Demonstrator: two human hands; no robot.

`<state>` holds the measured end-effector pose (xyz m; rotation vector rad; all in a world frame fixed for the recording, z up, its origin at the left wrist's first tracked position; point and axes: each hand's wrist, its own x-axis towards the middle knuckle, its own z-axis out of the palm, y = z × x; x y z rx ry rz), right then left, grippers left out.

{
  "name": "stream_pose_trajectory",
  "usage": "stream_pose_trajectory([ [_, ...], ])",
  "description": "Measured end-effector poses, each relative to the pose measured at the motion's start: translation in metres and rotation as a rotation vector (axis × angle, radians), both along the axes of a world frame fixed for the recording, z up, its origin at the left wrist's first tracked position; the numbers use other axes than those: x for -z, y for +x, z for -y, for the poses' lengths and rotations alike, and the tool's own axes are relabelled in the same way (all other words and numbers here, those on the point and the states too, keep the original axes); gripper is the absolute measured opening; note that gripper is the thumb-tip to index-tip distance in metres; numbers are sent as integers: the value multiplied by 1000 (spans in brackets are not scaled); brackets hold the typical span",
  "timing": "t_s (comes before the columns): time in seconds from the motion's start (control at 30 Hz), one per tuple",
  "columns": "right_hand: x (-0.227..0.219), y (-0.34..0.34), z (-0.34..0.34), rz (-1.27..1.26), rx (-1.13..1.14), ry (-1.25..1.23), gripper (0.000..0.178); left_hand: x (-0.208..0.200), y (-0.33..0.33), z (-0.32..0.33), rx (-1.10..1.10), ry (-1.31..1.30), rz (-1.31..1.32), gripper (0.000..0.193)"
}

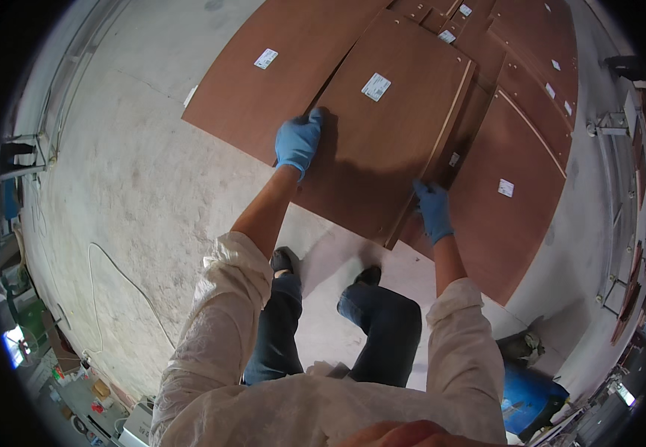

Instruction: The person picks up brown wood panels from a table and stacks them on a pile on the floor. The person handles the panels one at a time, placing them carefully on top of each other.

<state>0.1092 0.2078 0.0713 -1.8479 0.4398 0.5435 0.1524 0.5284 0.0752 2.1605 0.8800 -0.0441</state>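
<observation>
A flat brown wooden panel (371, 141) with a white label is held between my two hands, tilted above other brown panels. My left hand (297, 143), in a blue glove, is closed on its left edge. At the near right corner, my right hand (433, 211), also gloved in blue, grips the edge that carries a lighter strip. To the left lies a large brown panel (256, 97), also labelled. Another labelled panel (487, 223) lies on the right, partly under the held one. My fingertips are partly hidden behind the panel edges.
Several more brown panels (535, 97) overlap at the far right. A thin cable (118, 272) curls over the grey floor (136, 194) at left. Behind me on the right stands a blue drum (528, 398). A cluttered bench (88, 402) sits at lower left.
</observation>
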Motion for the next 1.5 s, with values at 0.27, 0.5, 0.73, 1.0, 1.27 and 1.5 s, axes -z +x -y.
stream_pose_trajectory([
  [0.27,62,31,-15,69,70,-32,36,60,40,-11,111,118,60,55],
  [0.5,73,35,-13,208,159,14,37,48,22,-11,412,365,129,35],
  [0.73,56,27,-24,249,-30,-528,39,39,-79,-6,906,597,726,50],
  [1.0,40,-10,-59,618,-75,-1072,33,80,-126,-13,1020,592,563,76],
  [1.27,70,36,-36,871,-161,-953,66,99,-131,-12,958,548,587,89],
  [1.5,139,68,-42,834,-142,-993,86,102,-131,-20,959,579,632,72],
])
